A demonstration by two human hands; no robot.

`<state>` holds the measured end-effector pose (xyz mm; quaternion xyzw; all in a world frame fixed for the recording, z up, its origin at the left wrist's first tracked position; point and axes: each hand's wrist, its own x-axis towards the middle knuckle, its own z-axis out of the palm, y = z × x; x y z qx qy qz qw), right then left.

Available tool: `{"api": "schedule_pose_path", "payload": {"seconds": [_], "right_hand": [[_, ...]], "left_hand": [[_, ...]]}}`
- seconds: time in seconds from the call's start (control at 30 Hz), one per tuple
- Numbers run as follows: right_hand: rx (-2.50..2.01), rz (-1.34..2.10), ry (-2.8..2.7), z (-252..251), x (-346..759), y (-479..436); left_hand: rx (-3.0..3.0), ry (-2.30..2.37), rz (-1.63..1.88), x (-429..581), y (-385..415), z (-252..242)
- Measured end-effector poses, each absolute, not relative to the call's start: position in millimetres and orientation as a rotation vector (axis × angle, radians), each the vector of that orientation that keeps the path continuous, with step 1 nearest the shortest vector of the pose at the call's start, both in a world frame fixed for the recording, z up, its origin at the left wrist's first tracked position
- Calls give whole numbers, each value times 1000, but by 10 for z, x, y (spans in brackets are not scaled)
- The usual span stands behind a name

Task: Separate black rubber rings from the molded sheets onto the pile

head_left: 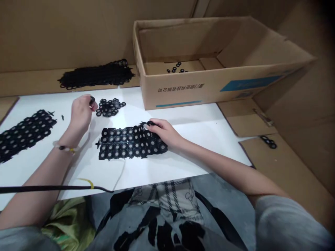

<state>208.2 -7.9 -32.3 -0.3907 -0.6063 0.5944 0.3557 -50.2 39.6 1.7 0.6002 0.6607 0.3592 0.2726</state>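
My right hand (163,131) grips the right part of a black moulded rubber sheet (121,147), its thumb on top and the sheet bent up under the fingers. Rows of round rings, pale in the middle, cover this sheet, which lies on the white tabletop. My left hand (82,109) is raised to the left of a small heap of loose black rings (109,107). Its fingers are closed on a small black ring (92,100), partly hidden by them. A thin black scrap juts out at the sheet's left edge.
Another black ring sheet (24,134) lies at the left. Stacked dark sheets (96,75) rest along the back. A large open cardboard box (180,89) with several loose rings inside stands back right. More rings (268,142) lie on cardboard at right. A black cord (52,189) crosses the lower left.
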Motion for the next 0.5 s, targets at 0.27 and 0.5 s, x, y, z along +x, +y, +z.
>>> {"api": "schedule_pose_path", "payload": {"seconds": [0.27, 0.5], "right_hand": [[-994, 1598, -1602, -316, 2094, -78], [-1081, 1440, -1767, -302, 2129, -91]], "left_hand": [[2059, 2338, 220, -779, 454, -99], [2015, 2487, -35, -923, 477, -90]]}}
